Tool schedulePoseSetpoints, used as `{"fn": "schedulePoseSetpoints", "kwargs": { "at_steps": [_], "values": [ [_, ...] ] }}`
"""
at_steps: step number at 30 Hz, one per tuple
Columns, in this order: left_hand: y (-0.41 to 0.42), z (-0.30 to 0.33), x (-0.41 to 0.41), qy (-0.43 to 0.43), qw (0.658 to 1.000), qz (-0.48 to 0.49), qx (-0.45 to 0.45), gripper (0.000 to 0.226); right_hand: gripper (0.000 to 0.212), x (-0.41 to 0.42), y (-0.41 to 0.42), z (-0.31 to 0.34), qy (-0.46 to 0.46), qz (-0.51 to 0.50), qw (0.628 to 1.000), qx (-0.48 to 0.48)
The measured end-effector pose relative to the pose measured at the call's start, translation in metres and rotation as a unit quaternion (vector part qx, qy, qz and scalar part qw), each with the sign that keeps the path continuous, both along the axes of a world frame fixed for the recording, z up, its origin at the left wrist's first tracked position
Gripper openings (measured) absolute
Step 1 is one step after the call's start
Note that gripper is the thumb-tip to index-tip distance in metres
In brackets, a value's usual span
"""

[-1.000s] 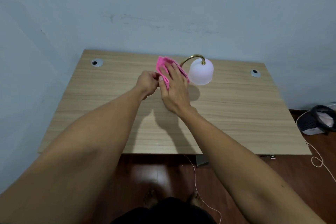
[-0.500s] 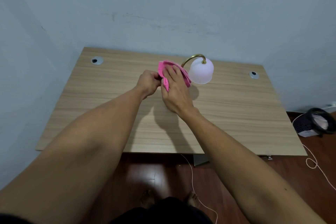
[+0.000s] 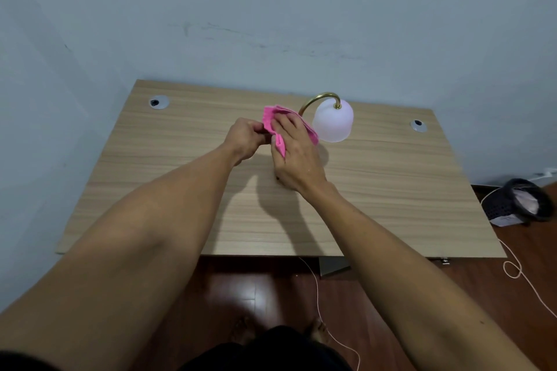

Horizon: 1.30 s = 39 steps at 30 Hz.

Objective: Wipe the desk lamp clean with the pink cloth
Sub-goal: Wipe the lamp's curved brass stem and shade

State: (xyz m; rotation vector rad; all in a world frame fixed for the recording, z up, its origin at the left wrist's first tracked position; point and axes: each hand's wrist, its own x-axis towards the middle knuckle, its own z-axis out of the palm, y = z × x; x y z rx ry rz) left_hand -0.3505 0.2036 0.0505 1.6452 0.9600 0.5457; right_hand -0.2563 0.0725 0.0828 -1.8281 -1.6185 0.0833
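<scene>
The desk lamp has a white bell-shaped shade (image 3: 333,123) hanging from a curved brass neck (image 3: 319,98) at the back middle of the wooden desk (image 3: 391,184). Its base and lower stem are hidden behind my hands. My right hand (image 3: 297,156) presses the pink cloth (image 3: 271,120) against the lamp's lower part, just left of the shade. My left hand (image 3: 244,140) is closed right beside it, pinching the cloth's left edge; whether it also grips the stem I cannot tell.
Two round cable grommets sit in the desk's back corners, one left (image 3: 158,102) and one right (image 3: 418,125). A dark basket (image 3: 518,202) stands on the floor at right, with a thin white cord (image 3: 512,268) trailing past the desk's front edge.
My hands and the cloth have stayed on the lamp's lower part, with the cloth shifting slightly under my right hand. The view has barely moved.
</scene>
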Motion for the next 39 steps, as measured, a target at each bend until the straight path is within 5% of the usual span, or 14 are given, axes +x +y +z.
{"fn": "schedulePoseSetpoints", "kwargs": {
  "at_steps": [7, 10, 14, 17, 21, 24, 28, 31, 35, 37, 39],
  "values": [
    [0.000, -0.003, 0.000, 0.002, 1.000, 0.016, 0.004, 0.019, 0.049, 0.003, -0.004, 0.005, -0.060, 0.026, 0.998, -0.011],
    [-0.002, -0.003, -0.001, -0.015, 1.000, 0.014, -0.012, 0.026, 0.045, 0.000, -0.004, 0.010, 0.021, -0.053, 0.998, -0.004],
    [-0.001, -0.005, -0.001, -0.002, 1.000, 0.014, -0.002, 0.016, 0.046, 0.001, -0.004, 0.004, -0.038, 0.025, 0.999, -0.019],
    [-0.006, -0.002, -0.001, -0.023, 1.000, 0.017, -0.010, 0.023, 0.045, 0.006, -0.003, 0.006, 0.025, -0.031, 0.999, -0.013],
    [-0.005, -0.004, -0.001, -0.006, 1.000, 0.025, -0.005, 0.019, 0.045, 0.002, -0.006, 0.004, -0.043, 0.018, 0.999, 0.003],
    [-0.007, -0.001, -0.002, -0.023, 0.999, 0.030, -0.030, 0.026, 0.043, 0.001, -0.004, 0.008, 0.050, -0.060, 0.997, 0.016],
    [-0.007, 0.000, -0.003, -0.007, 1.000, 0.022, -0.015, 0.018, 0.043, 0.007, -0.004, 0.000, -0.045, 0.034, 0.998, -0.002],
    [-0.008, 0.001, -0.003, -0.031, 0.999, 0.024, -0.030, 0.025, 0.040, 0.008, -0.002, 0.000, 0.052, -0.041, 0.998, 0.007],
    [-0.008, 0.000, -0.003, -0.022, 0.999, 0.022, -0.030, 0.023, 0.039, 0.007, -0.009, -0.005, 0.043, -0.011, 0.999, 0.017],
    [-0.009, -0.001, -0.003, -0.029, 0.998, 0.029, -0.042, 0.023, 0.036, 0.014, -0.017, -0.006, 0.128, -0.054, 0.990, 0.009],
    [-0.009, -0.001, -0.003, -0.029, 0.998, 0.036, -0.045, 0.022, 0.036, 0.026, -0.023, -0.010, 0.274, -0.188, 0.942, -0.040]
  ]
}}
